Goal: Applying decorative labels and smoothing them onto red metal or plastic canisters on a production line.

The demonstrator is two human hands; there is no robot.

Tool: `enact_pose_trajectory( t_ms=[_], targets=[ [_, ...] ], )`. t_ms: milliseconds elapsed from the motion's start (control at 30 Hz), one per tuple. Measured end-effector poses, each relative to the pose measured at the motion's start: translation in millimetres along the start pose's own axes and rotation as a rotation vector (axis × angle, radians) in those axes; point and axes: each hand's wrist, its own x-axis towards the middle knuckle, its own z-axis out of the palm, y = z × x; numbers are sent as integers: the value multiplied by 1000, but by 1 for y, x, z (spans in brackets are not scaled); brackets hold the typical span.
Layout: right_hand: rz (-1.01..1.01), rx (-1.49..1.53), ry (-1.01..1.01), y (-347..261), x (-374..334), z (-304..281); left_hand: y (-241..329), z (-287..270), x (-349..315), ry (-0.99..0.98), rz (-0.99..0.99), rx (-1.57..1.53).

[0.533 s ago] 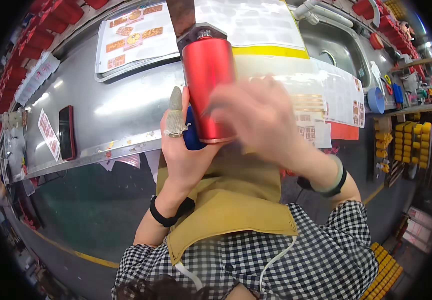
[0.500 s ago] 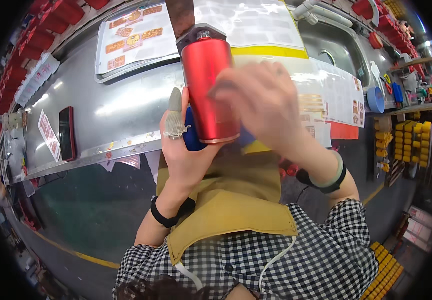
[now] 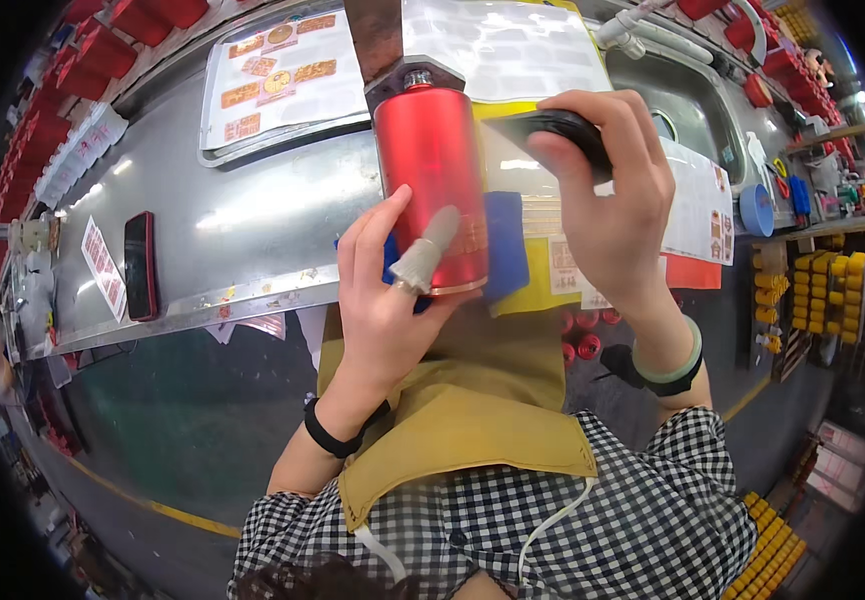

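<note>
A glossy red metal bottle [image 3: 428,150] lies with its threaded neck pointing away from me, against a dark metal bracket [image 3: 383,75]. My left hand [image 3: 378,310] is wrapped around the lower end of the bottle, one finger in a grey cover lying over its front. Faint gold print shows low on the bottle's right side. To the right of the bottle, my right hand [image 3: 618,190] grips a black-handled tool [image 3: 573,132]. A thin grey edge of the tool points toward the bottle without touching it. Blue cloth [image 3: 506,245] lies under the bottle's lower end.
Printed sticker sheets [image 3: 278,85] lie on a tray at the back left. A phone [image 3: 140,265] rests by a paper strip [image 3: 103,268] on the steel table. At the right are a sink [image 3: 698,110], more sheets [image 3: 693,215] and a blue bowl [image 3: 756,210]. Red bottles [image 3: 585,345] stand below.
My right hand has moved away from the bottle to the right, with the black-handled tool now plain in it. The covered finger of my left hand has swung across the bottle's front.
</note>
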Motion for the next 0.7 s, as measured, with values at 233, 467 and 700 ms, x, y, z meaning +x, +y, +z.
enact_pose_trajectory(
  t_ms=[233, 467, 700],
  targets=[
    [154, 35, 57, -1, -26, -15, -14, 5, -11, 65, -59, -173],
    [317, 123, 139, 3, -46, -9, 8, -1, 2, -74, -23, 120],
    [366, 155, 62, -11, -43, 0, 7, 0, 1, -30, 9, 168]
  ],
)
